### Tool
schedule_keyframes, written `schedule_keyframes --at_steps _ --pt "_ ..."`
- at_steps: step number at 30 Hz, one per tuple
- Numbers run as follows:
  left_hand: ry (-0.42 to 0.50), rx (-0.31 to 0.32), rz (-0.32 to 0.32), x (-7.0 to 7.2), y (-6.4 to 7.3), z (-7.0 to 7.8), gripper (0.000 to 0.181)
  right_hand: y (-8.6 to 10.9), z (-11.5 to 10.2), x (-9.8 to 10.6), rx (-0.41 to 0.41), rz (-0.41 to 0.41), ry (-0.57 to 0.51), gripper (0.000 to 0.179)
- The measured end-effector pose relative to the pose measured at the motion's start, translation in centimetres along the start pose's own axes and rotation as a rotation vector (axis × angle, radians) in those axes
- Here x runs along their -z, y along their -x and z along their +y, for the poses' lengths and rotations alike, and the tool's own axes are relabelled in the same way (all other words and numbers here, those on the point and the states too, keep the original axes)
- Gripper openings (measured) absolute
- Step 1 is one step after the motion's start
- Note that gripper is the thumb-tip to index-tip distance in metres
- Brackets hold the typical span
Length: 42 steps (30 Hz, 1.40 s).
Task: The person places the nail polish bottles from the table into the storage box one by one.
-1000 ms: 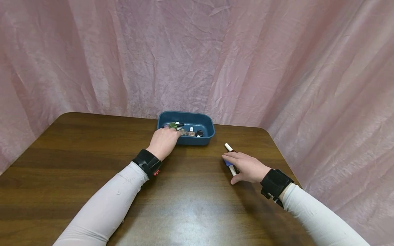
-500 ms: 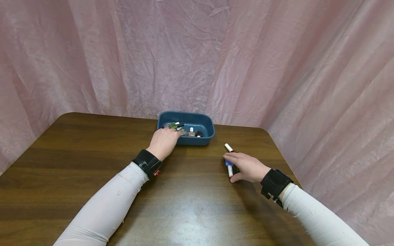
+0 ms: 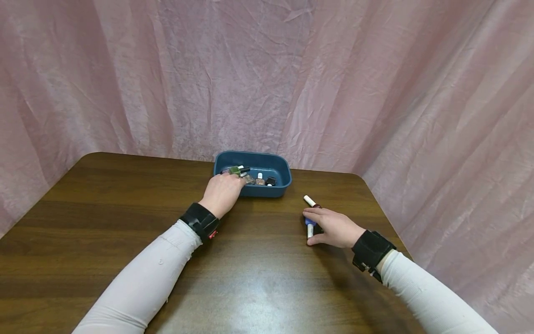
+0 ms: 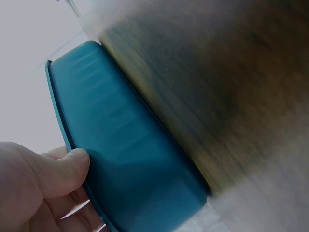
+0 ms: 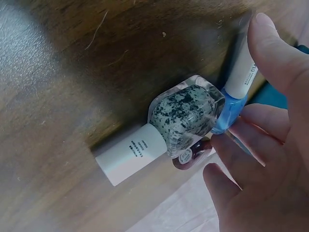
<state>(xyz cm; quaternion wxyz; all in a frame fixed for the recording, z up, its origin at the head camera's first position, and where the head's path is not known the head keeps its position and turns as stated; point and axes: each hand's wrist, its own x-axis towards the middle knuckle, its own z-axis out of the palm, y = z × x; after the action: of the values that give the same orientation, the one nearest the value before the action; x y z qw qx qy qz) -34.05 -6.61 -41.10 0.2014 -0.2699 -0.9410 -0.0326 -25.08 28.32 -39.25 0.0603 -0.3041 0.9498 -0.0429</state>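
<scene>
My left hand (image 3: 222, 192) holds the near-left rim of a blue plastic bin (image 3: 269, 191). In the left wrist view, the thumb presses the bin's outer wall (image 4: 111, 121) while the other fingers go over the rim. My right hand (image 3: 335, 227) has a blue nail polish bottle (image 5: 231, 110) between its thumb and fingers, the thumb at the white cap and fingertips by the glass. Beside it on the table lie a black-and-white speckled nail polish bottle (image 5: 183, 108) and a dark red one (image 5: 193, 153), whose white cap (image 3: 309, 201) points away from me.
Inside the bin are several nail polish bottles, among them a green one (image 3: 235, 170), a beige one (image 3: 260, 181) and a black one (image 3: 271, 180). The bin stands near the far edge of the brown wooden table (image 3: 125, 208). A pink curtain (image 3: 250, 79) hangs behind.
The blue bottle has turned, its white cap swinging left along with my right thumb. My left hand and the bin have stayed in place.
</scene>
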Motion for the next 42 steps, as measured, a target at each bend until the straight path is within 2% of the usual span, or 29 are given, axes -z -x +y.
schedule_keyframes --at_steps 12,31,42 --pt "-0.005 0.004 -0.015 -0.1 0.0 0.0 0.026 -0.3 -0.1 0.1 -0.069 -0.040 -0.018 0.089" --pt "0.008 0.008 -0.018 -0.1 -0.1 -0.1 0.026 -1.0 -0.2 0.1 -0.070 -0.020 -0.024 0.084" --pt "0.013 -0.002 0.012 -0.1 0.1 -0.1 0.024 -1.6 -1.0 0.5 -0.071 0.009 -0.028 0.086"
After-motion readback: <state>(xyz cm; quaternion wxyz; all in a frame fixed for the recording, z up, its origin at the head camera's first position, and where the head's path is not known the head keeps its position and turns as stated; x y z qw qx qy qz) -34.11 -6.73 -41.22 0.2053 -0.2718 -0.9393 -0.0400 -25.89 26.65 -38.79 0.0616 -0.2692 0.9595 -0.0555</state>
